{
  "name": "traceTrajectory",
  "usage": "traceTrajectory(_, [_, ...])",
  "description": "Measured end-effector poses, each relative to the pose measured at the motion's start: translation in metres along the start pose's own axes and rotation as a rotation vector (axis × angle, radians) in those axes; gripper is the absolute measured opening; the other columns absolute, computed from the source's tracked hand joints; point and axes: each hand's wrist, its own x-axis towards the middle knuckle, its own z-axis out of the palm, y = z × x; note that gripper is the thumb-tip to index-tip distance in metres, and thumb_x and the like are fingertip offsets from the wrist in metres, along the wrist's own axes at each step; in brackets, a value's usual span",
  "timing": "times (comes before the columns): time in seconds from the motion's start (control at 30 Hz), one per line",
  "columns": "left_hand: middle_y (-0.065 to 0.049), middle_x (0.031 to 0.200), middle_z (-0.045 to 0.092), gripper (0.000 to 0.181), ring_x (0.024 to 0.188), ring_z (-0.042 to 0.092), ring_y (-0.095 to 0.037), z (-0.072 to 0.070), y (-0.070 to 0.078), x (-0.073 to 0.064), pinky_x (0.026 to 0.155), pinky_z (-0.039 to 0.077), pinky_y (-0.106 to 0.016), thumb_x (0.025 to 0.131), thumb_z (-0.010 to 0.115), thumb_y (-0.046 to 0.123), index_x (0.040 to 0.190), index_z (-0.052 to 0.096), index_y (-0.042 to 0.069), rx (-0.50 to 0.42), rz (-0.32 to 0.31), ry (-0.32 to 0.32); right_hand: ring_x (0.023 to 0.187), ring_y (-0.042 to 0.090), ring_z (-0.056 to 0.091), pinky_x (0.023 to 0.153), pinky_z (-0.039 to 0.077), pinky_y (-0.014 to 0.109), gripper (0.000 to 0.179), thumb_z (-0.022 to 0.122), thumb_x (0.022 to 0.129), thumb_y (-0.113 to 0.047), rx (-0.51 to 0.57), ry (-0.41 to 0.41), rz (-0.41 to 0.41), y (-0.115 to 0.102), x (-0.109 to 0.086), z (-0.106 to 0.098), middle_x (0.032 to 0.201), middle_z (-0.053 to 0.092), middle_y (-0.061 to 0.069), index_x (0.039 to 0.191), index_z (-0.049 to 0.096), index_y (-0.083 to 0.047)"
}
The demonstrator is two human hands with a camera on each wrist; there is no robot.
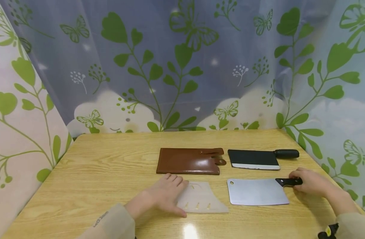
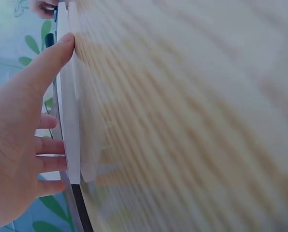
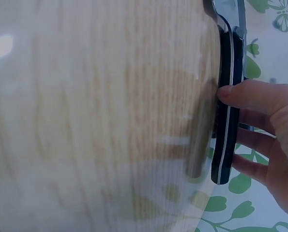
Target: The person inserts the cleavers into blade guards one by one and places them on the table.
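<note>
Pressing flat, left hand [image 1: 165, 196] steadies the translucent sheath [image 1: 201, 201]; right hand [image 1: 309, 182] fingers pinch the cleaver [image 1: 257, 192] handle, blade unsheathed on the desk [image 1: 110, 172].

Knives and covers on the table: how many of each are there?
Knives: 2, a black-bladed cleaver and a steel cleaver whose handle the right hand grips.
Covers: 2, a brown leather sheath and a clear plastic guard under the left hand.
Total: 4

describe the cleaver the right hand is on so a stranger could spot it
On the wooden table, look at the near right, just in front of the black-bladed knife. The cleaver lies flat there, its black handle under the right hand; only it has a bare shiny steel blade.
</note>
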Motion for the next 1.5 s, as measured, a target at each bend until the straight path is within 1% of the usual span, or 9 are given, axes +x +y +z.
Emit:
traceTrajectory(0.23, [-0.005, 0.117, 0.048, 0.098, 0.11, 0.044, -0.02, -0.003, 0.002, -0.001, 0.096, 0.036, -0.037, 0.069, 0.051, 0.078, 0.136, 0.04, 0.007, -0.039, -0.017, 0.002, 0.081, 0.026, 0.058, 0.072, 0.047, 0.045, 0.025, 0.075, 0.07, -0.012, 0.035, 0.002, 0.005, -0.001, 0.0, -0.001, 0.09, 0.059, 0.007, 0.091, 0.065, -0.003])
traceTrajectory(0.47, [-0.008, 0.118, 0.049, 0.108, 0.11, 0.044, -0.02, -0.003, 0.002, -0.001, 0.097, 0.036, -0.038, 0.062, 0.057, 0.079, 0.135, 0.041, 0.002, -0.059, -0.08, -0.016, 0.073, 0.014, 0.049, 0.065, 0.042, 0.034, 0.022, 0.072, 0.072, -0.012, 0.2, -0.053, 0.041, -0.011, -0.002, -0.006, 0.08, 0.057, -0.003, 0.089, 0.058, -0.009])
traceTrajectory(0.57, [-0.008, 0.122, 0.048, 0.11, 0.112, 0.043, -0.021, -0.004, 0.0, -0.003, 0.098, 0.035, -0.039, 0.06, 0.059, 0.079, 0.136, 0.041, 0.001, -0.076, -0.098, -0.027, 0.069, 0.011, 0.044, 0.061, 0.037, 0.029, 0.024, 0.07, 0.071, -0.012, 0.243, -0.06, 0.029, -0.019, -0.003, -0.009, 0.076, 0.052, -0.004, 0.089, 0.054, -0.011])
traceTrajectory(0.7, [-0.007, 0.122, 0.048, 0.111, 0.109, 0.043, -0.019, -0.005, -0.002, -0.005, 0.092, 0.036, -0.036, 0.058, 0.061, 0.078, 0.135, 0.043, 0.0, -0.082, -0.099, -0.015, 0.067, 0.008, 0.041, 0.058, 0.034, 0.025, 0.027, 0.069, 0.069, -0.008, 0.289, -0.05, -0.018, -0.027, -0.001, -0.012, 0.075, 0.047, -0.003, 0.09, 0.052, -0.011])
traceTrajectory(0.9, [-0.003, 0.109, 0.048, 0.106, 0.096, 0.042, -0.015, -0.003, -0.004, -0.009, 0.078, 0.033, -0.029, 0.054, 0.063, 0.078, 0.127, 0.049, 0.002, -0.044, -0.094, 0.056, 0.067, 0.008, 0.041, 0.058, 0.034, 0.025, 0.026, 0.07, 0.074, -0.008, 0.314, -0.036, -0.082, -0.037, 0.002, -0.017, 0.075, 0.046, -0.002, 0.093, 0.053, -0.013])
traceTrajectory(1.1, [-0.006, 0.112, 0.048, 0.109, 0.1, 0.043, -0.02, -0.003, -0.011, -0.016, 0.084, 0.037, -0.036, 0.05, 0.065, 0.076, 0.127, 0.049, 0.0, -0.004, -0.086, 0.181, 0.067, 0.005, 0.041, 0.057, 0.035, 0.025, 0.025, 0.074, 0.077, -0.018, 0.266, 0.025, -0.113, -0.046, 0.003, -0.021, 0.075, 0.047, -0.006, 0.093, 0.055, -0.015])
traceTrajectory(1.23, [-0.008, 0.113, 0.048, 0.108, 0.101, 0.043, -0.023, -0.006, -0.021, -0.024, 0.085, 0.037, -0.039, 0.049, 0.067, 0.074, 0.125, 0.049, 0.0, 0.012, -0.097, 0.276, 0.07, 0.005, 0.047, 0.058, 0.039, 0.026, 0.026, 0.074, 0.077, -0.021, 0.262, 0.085, -0.1, -0.051, 0.003, -0.024, 0.079, 0.053, -0.006, 0.096, 0.058, -0.014])
traceTrajectory(1.33, [-0.008, 0.111, 0.048, 0.105, 0.1, 0.044, -0.023, -0.008, -0.028, -0.029, 0.082, 0.037, -0.039, 0.049, 0.068, 0.073, 0.123, 0.048, 0.001, 0.024, -0.104, 0.317, 0.074, 0.004, 0.051, 0.061, 0.044, 0.029, 0.027, 0.074, 0.077, -0.021, 0.241, 0.14, -0.109, -0.054, 0.004, -0.026, 0.084, 0.058, -0.006, 0.098, 0.06, -0.013])
traceTrajectory(1.5, [-0.009, 0.111, 0.049, 0.104, 0.099, 0.045, -0.024, -0.007, -0.034, -0.036, 0.08, 0.038, -0.038, 0.047, 0.069, 0.07, 0.122, 0.049, 0.001, 0.039, -0.1, 0.346, 0.076, 0.008, 0.055, 0.062, 0.046, 0.03, 0.027, 0.074, 0.078, -0.021, 0.217, 0.198, -0.118, -0.06, 0.007, -0.027, 0.087, 0.061, -0.004, 0.1, 0.061, -0.012])
